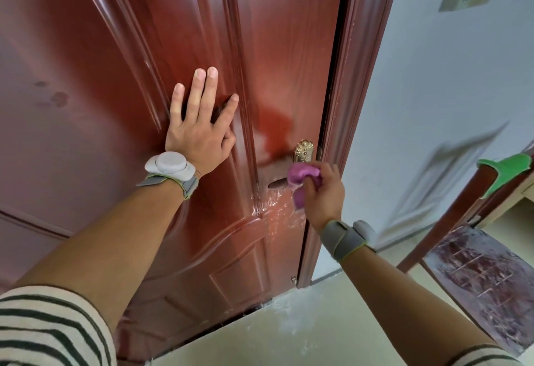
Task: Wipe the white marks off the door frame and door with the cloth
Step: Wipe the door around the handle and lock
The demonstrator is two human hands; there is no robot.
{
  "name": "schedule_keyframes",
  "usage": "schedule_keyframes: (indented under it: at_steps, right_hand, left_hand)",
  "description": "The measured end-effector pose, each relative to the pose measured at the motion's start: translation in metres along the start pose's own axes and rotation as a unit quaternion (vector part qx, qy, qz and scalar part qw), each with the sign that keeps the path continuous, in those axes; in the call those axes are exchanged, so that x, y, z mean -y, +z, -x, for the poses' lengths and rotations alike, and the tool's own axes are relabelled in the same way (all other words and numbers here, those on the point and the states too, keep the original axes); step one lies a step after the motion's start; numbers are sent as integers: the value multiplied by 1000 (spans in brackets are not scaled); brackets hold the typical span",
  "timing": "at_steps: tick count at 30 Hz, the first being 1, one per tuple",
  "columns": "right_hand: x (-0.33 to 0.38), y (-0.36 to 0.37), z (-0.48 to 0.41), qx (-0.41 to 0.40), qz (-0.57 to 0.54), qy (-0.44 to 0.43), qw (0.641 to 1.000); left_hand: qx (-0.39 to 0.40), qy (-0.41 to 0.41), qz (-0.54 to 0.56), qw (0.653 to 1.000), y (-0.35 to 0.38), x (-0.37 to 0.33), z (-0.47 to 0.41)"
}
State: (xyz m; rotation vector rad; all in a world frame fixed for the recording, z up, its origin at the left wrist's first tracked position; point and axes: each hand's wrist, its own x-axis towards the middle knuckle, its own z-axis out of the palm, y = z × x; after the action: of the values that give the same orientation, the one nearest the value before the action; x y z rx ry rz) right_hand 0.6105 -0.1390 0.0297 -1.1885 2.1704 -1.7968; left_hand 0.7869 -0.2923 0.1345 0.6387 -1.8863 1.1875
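— What takes up most of the view?
— A red-brown panelled door (86,134) in its door frame (355,77). A pale blue wall (433,77) is to the right, and the beige floor (289,336) is dusted white at the threshold.
— And the hands?
— The left hand (199,123) lies flat on the door, fingers straight and spread. The right hand (323,192) grips a bunched purple cloth (303,176) just below the gold handle plate (303,150).
— Any dirt?
— Streaky white marks (277,209) on the door, just under the cloth.
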Motion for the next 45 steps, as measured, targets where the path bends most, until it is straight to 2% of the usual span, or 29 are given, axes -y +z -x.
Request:
schedule_keyframes:
  at_steps: [1,3,5,7,9,11,13,19,22,26,28,31,33,35,38,41,43,45]
  right_hand:
    - [2,3,-1,8,24,-10,1000]
    - [4,14,10,65,90,-83,990]
    - [6,24,26,120,105,-142,977]
    - [8,31,38,162,127,-133,969]
    - [9,37,48,176,153,-60,971]
    - [8,46,56,165,132,41,977]
    - [14,61,65,129,89,105,982]
    - [58,123,71,-7,-66,175,982]
    - [62,144,57,-51,-80,295,951]
    - [10,136,63,31,-11,450,893]
    - [0,127,74,7,0,455,890]
    - [11,125,77,-69,-24,370,926]
    - [27,132,70,-80,-57,311,945]
    - [41,141,61,-87,-66,295,949]
    - [29,149,59,-52,-29,337,940]
    - [-5,139,76,76,34,438,895]
    - [-16,130,89,65,48,453,888]
    - [-16,128,95,36,51,423,904]
  left_hand:
    - [1,0,0,1000,-1,0,0]
    - [0,-2,0,1000,-1,0,1]
    - [0,-2,4,1000,-1,1,1]
    - [3,-1,12,1000,-3,3,0]
    - [13,2,24,1000,-5,3,1]
    - [22,5,26,999,-7,3,2]
    - [23,11,34,999,-9,6,1]
    - [48,31,53,997,-17,10,0]
    - [56,34,63,996,-17,11,-1]
    - [52,31,74,995,-16,14,-1]
    - [56,31,81,995,-16,13,1]
    - [62,28,87,994,-17,14,0]
    - [54,26,96,994,-18,13,0]
    - [50,20,105,993,-18,13,0]
    - [49,25,114,992,-17,14,1]
    - [37,24,118,992,-16,14,1]
    - [30,23,119,992,-15,13,0]
    - [26,14,121,992,-15,13,0]
